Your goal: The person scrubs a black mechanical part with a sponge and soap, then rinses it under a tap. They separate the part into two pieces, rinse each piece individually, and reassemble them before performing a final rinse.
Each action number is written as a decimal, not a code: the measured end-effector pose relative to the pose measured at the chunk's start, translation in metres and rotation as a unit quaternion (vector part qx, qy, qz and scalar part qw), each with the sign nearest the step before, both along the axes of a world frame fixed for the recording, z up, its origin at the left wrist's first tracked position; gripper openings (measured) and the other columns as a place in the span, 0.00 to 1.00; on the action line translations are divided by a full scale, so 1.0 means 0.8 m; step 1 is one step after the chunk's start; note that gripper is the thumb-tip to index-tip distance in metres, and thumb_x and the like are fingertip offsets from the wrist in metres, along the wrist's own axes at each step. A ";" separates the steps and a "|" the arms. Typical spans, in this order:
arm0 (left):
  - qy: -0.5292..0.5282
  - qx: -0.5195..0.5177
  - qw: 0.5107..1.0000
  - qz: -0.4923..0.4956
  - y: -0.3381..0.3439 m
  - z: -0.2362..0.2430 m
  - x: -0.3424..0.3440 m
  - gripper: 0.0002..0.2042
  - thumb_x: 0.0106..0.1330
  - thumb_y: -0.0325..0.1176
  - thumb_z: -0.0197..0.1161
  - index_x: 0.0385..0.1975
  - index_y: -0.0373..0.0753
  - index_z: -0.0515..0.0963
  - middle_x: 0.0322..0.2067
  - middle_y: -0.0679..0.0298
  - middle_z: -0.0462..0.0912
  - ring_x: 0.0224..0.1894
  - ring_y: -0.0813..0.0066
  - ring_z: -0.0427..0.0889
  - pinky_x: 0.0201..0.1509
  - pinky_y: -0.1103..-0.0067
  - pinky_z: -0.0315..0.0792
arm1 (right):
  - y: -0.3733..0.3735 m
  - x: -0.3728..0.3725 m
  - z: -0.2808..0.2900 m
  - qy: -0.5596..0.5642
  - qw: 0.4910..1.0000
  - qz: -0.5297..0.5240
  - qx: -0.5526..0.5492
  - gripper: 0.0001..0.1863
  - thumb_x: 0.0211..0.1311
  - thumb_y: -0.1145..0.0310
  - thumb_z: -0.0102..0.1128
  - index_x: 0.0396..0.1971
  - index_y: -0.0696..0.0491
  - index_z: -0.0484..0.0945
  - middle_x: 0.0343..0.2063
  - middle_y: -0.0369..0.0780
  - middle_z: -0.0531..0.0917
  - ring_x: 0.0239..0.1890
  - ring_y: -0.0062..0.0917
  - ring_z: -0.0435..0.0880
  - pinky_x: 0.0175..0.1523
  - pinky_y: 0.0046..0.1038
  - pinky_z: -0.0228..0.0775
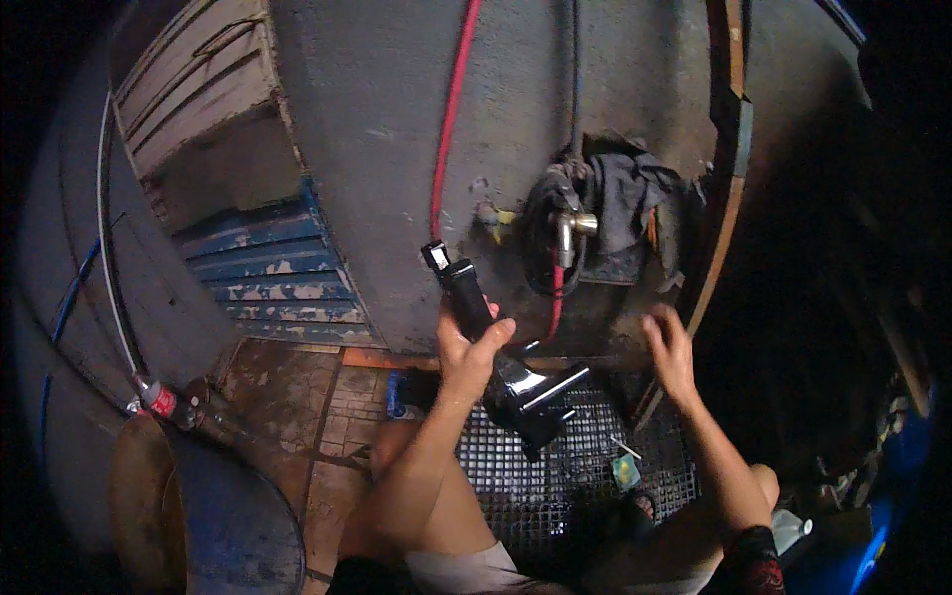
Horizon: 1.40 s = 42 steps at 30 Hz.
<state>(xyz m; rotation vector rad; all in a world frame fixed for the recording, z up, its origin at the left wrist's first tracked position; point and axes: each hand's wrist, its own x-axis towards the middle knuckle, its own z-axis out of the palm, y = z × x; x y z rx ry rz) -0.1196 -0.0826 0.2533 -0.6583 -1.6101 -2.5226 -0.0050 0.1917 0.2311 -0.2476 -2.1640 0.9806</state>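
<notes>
Wall (397, 149): grey rough concrete, filling the upper middle of the view, with a red hose (451, 119) running down it.

Shutter (268, 268): slatted, blue paint flaking on its lower half, pale on its upper half, left of the wall.

Floor grate (595, 476): dark metal mesh under the person's bare knees, at the foot of the wall; worn brick paving lies to its left.

Drum (208, 516): round and dark, lower left corner, only part of the rim in view.

Rag bundle (625, 208): dark cloth hanging on the wall beside a brass tap (573, 226), with loops of black and red hose around the tap.

Black tool (496, 347): a long, glossy black part with a narrow upper shaft and a wider lower body, held tilted in front of the wall base, above the grate; its top end points up and left towards the red hose. Its exact kind is hard to make out in the dim light.

Left hand (471, 347): fingers wrapped closed around the middle of the black tool, thumb up along it.

Right hand (669, 347): open, fingers spread loosely, holding nothing, raised near the wooden plank (724, 228) leaning against the wall, well apart from the tool.

Bottle (164, 402): small, red label, lying by the drum.
</notes>
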 end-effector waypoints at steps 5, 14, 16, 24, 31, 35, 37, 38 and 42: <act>0.002 -0.036 0.999 0.011 0.012 -0.014 -0.012 0.18 0.51 0.22 0.66 0.42 0.39 0.70 0.34 0.68 0.73 0.41 0.76 0.75 0.46 0.78 0.72 | -0.081 -0.079 0.151 0.158 0.981 0.114 0.013 0.26 0.67 0.59 0.56 0.56 0.62 0.69 0.52 0.50 0.78 0.55 0.36 0.78 0.58 0.31 0.67; 0.009 -0.100 0.994 0.042 0.056 -0.033 -0.009 0.18 0.50 0.25 0.68 0.41 0.35 0.71 0.35 0.63 0.77 0.36 0.73 0.78 0.44 0.76 0.74 | -0.101 -0.123 0.173 0.133 0.972 0.074 0.180 0.24 0.64 0.56 0.57 0.48 0.64 0.73 0.42 0.57 0.79 0.43 0.54 0.78 0.47 0.43 0.72; 0.033 -0.148 0.987 0.057 0.059 -0.037 -0.006 0.23 0.49 0.27 0.69 0.46 0.32 0.70 0.39 0.59 0.78 0.40 0.69 0.78 0.48 0.74 0.72 | -0.112 -0.119 0.179 0.123 0.960 0.038 0.248 0.23 0.64 0.58 0.58 0.48 0.63 0.74 0.40 0.56 0.80 0.43 0.53 0.79 0.46 0.44 0.72; 0.046 -0.194 0.977 0.072 0.087 -0.045 0.003 0.30 0.47 0.29 0.69 0.53 0.31 0.67 0.44 0.54 0.78 0.45 0.63 0.78 0.53 0.72 0.70 | -0.081 -0.120 0.194 0.099 0.976 0.113 0.157 0.19 0.65 0.60 0.56 0.45 0.61 0.78 0.36 0.56 0.81 0.42 0.50 0.80 0.45 0.38 0.73; 0.025 -0.208 0.978 0.020 0.107 -0.065 0.012 0.35 0.47 0.29 0.68 0.57 0.30 0.64 0.49 0.52 0.76 0.50 0.61 0.76 0.57 0.71 0.68 | -0.060 -0.121 0.188 0.073 0.981 0.148 0.100 0.20 0.68 0.58 0.52 0.48 0.59 0.77 0.38 0.55 0.82 0.45 0.47 0.81 0.48 0.36 0.72; 0.006 -0.198 0.980 -0.003 0.111 -0.077 0.001 0.32 0.47 0.28 0.68 0.55 0.30 0.66 0.46 0.55 0.78 0.48 0.65 0.77 0.55 0.72 0.69 | -0.062 -0.125 0.185 0.075 0.981 0.168 0.069 0.20 0.68 0.57 0.52 0.49 0.59 0.77 0.38 0.53 0.83 0.45 0.41 0.83 0.49 0.33 0.71; 0.004 -0.190 0.982 0.004 0.115 -0.083 -0.004 0.29 0.47 0.31 0.68 0.51 0.31 0.69 0.44 0.53 0.79 0.47 0.60 0.78 0.54 0.71 0.70 | -0.061 -0.126 0.184 0.071 0.981 0.171 0.059 0.21 0.68 0.57 0.52 0.49 0.59 0.77 0.38 0.52 0.83 0.45 0.39 0.84 0.49 0.32 0.71; 0.003 -0.186 0.982 0.008 0.118 -0.085 -0.007 0.27 0.47 0.33 0.68 0.49 0.31 0.71 0.43 0.53 0.80 0.47 0.58 0.79 0.53 0.70 0.70 | -0.061 -0.124 0.185 0.066 0.982 0.168 0.059 0.21 0.68 0.57 0.52 0.49 0.59 0.77 0.38 0.51 0.83 0.45 0.38 0.84 0.49 0.32 0.72; -0.006 -0.218 0.976 0.024 0.127 -0.094 -0.009 0.23 0.48 0.34 0.68 0.44 0.31 0.74 0.39 0.54 0.82 0.43 0.59 0.81 0.50 0.70 0.71 | -0.057 -0.124 0.186 0.053 0.984 0.154 0.069 0.21 0.69 0.58 0.53 0.49 0.60 0.77 0.37 0.50 0.84 0.43 0.34 0.84 0.48 0.30 0.72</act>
